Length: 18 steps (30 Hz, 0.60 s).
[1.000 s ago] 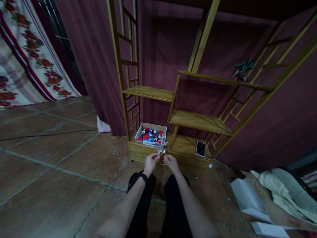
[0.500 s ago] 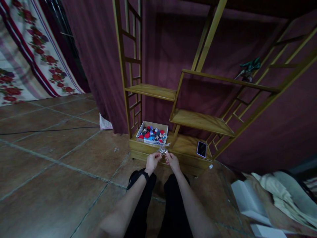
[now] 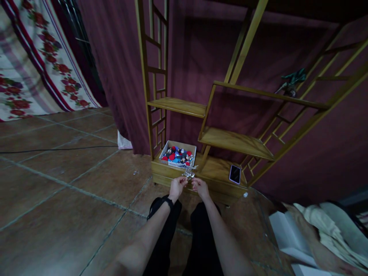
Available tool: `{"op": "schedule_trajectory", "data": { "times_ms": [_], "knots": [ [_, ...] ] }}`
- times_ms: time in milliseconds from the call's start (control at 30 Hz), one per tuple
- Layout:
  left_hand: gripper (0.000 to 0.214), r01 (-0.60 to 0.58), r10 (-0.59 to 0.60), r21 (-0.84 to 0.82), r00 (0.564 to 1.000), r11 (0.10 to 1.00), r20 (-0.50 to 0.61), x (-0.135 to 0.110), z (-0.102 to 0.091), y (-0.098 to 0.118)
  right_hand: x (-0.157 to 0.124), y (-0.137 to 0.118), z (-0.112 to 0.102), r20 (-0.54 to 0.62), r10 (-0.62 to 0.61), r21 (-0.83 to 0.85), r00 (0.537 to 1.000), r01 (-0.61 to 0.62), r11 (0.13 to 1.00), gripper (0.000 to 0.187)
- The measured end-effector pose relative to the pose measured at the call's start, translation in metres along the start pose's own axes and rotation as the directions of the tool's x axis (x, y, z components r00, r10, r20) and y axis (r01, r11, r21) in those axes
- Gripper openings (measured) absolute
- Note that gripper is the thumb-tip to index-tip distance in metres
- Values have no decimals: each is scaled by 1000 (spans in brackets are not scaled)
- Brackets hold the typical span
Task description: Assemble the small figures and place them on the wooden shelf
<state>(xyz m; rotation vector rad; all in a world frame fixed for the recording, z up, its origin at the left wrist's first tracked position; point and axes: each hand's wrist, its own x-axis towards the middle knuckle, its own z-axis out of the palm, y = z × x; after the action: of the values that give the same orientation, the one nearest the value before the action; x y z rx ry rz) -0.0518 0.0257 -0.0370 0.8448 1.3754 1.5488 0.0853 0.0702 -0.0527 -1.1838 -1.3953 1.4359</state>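
Note:
Both hands meet in front of me, just above the wooden shelf's bottom board (image 3: pixel 214 170). My left hand (image 3: pixel 177 186) and my right hand (image 3: pixel 200 188) each pinch one side of a small crinkly clear wrapper (image 3: pixel 189 173) with something small and pale inside. Right behind the wrapper stands a white cardboard box (image 3: pixel 178 154) filled with several small red, blue and dark figures. A dark band sits on my left wrist.
A phone (image 3: pixel 235 174) lies on the shelf's bottom board to the right. A green ornament (image 3: pixel 291 81) stands on an upper shelf. White boxes (image 3: pixel 287 234) and pale cloth (image 3: pixel 324 230) lie on the tiled floor at right. A dark red curtain hangs behind.
The view has drifted slightly left and down. My hands have come a little closer together on the wrapper and stay in front of the box.

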Motion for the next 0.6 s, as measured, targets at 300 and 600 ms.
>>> {"op": "schedule_trajectory", "data": {
  "times_ms": [300, 600],
  "knots": [
    [21, -225, 224, 521, 972, 823, 65, -25, 0, 31, -2, 2, -2, 31, -16, -3, 999, 16, 1000, 24],
    [30, -362, 165, 908, 929, 211, 332, -45, 5, 49, -3, 2, -3, 19, 8, -56, 1000, -7, 998, 24]
  ]
}}
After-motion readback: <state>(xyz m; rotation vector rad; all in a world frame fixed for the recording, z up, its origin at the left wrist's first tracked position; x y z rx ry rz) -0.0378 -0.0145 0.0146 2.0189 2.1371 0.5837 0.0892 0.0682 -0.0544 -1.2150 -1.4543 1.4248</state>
